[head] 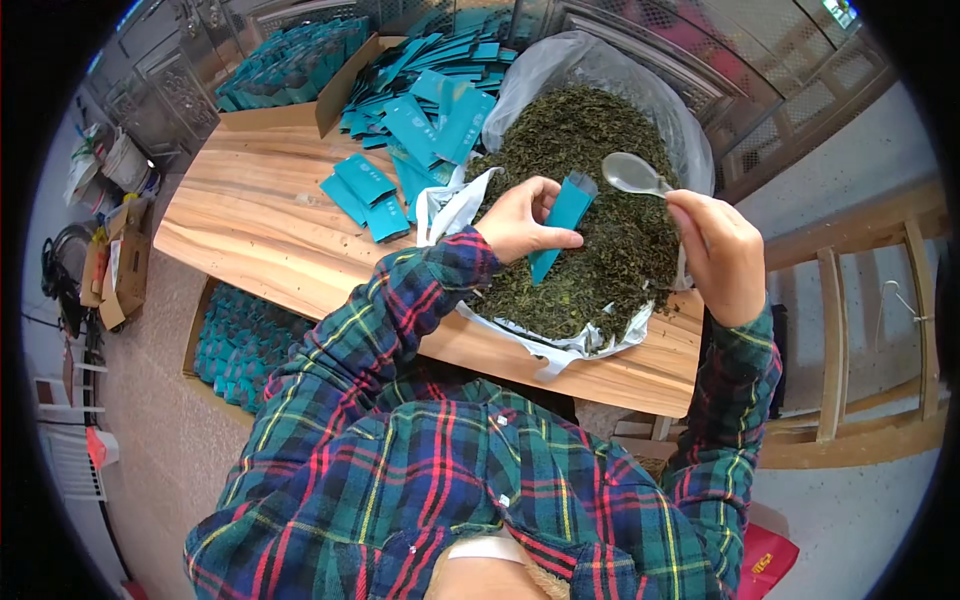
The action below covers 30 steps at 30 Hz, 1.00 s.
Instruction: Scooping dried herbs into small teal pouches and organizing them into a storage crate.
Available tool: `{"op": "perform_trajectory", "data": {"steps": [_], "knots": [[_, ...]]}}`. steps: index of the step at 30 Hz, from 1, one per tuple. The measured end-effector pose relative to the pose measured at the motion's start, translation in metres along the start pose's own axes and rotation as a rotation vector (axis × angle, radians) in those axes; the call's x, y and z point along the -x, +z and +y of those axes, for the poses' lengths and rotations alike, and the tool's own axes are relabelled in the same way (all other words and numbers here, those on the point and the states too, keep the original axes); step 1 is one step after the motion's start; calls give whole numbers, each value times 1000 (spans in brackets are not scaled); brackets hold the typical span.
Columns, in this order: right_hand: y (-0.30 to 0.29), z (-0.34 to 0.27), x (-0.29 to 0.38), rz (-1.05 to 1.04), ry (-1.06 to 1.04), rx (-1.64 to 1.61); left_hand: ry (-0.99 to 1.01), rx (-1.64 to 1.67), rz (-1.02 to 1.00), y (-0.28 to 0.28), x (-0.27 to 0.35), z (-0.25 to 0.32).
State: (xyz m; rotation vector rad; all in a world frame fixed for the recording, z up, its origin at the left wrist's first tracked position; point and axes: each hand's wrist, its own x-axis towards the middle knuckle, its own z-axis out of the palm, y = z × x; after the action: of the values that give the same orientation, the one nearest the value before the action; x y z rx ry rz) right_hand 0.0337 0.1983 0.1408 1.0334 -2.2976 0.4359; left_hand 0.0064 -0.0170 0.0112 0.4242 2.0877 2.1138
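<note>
My left hand (531,219) grips a small teal packet (564,217) between thumb and fingers, its open end tilted up and to the right. In my right hand (716,244) is a metal spoon (631,173), held by the handle with its bowl pointing left. Both hands are above a large heap of dried, dark green leaves, like loose tea (592,127). The heap lies in an opened white plastic bag (596,56). Whether the spoon's bowl carries leaves, I cannot tell for certain; its visible face looks bare.
Flat teal packets (431,124) are piled left of the heap, and a few lie on the wooden table (247,195). A cardboard box (281,116) at the back left holds upright packets. Another packet-filled box (247,345) stands below the table. A wooden frame (829,345) is at right.
</note>
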Motion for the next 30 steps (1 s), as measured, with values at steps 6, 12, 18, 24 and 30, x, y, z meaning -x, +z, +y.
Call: {"op": "perform_trajectory", "data": {"steps": [6,12,18,24,30], "knots": [[22,20,39,29,282,-90,185,-61,303,-57,59,32],[65,34,76,149,381,-206,52,-47,512,-89,130,16],[85,29,98,115,527,-254,17,-196,669,-80,151,-49],[91,36,105,144,593,-363,57,-451,759,-103,176,-61],[76,45,125,196,639,-519,-96,-552,1159,-137,284,12]]}}
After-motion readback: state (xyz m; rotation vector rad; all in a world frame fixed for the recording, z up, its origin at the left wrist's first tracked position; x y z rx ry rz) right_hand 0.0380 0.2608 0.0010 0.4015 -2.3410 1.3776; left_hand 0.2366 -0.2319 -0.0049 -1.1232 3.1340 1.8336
